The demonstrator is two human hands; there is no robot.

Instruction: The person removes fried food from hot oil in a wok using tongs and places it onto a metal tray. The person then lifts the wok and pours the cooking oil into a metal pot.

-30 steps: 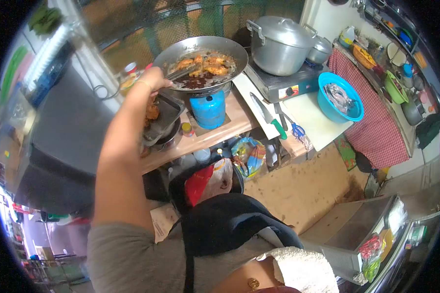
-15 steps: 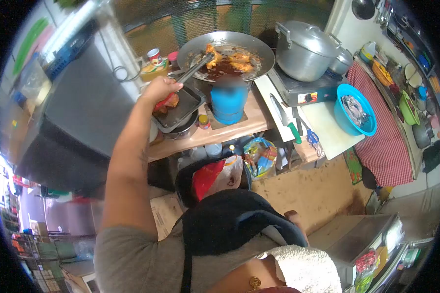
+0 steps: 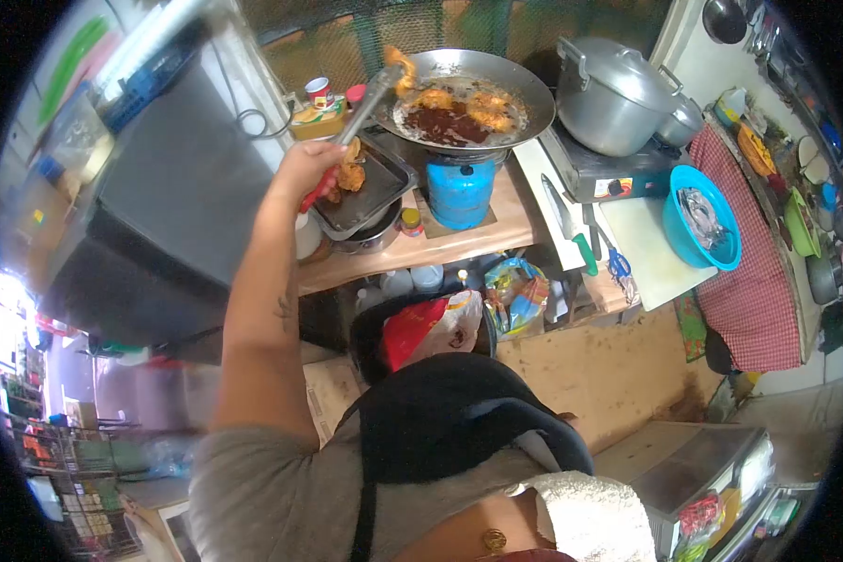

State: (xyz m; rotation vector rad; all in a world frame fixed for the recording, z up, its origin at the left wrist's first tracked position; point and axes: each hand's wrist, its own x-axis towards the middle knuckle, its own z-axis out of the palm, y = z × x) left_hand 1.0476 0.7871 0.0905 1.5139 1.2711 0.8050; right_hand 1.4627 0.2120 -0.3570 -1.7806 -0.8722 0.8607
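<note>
My left hand (image 3: 311, 171) is closed around the red handle of metal tongs (image 3: 367, 105). The tongs' tips grip a piece of fried chicken (image 3: 401, 71), raised at the left rim of a wide wok (image 3: 534, 86). Several more browned pieces (image 3: 489, 110) lie in the bubbling oil. Beneath my left hand is a dark metal tray (image 3: 384, 192) with fried chicken (image 3: 350, 176) in it, partly covered by the hand. Of my right hand (image 3: 569, 416), only a sliver shows beside the dark apron; its fingers are hidden.
A blue gas-cylinder-like burner (image 3: 461, 192) supports the wok. To the right are a large lidded pot (image 3: 609, 94), a green-handled knife (image 3: 562, 211), blue-handled scissors (image 3: 618, 264), a white cutting board (image 3: 651, 248) and a blue basin (image 3: 732, 245). A lined bin (image 3: 417, 332) stands below the counter.
My left hand has lifted the tongs and the chicken piece up and left, from over the oil to the wok's rim. The whole view has shifted slightly.
</note>
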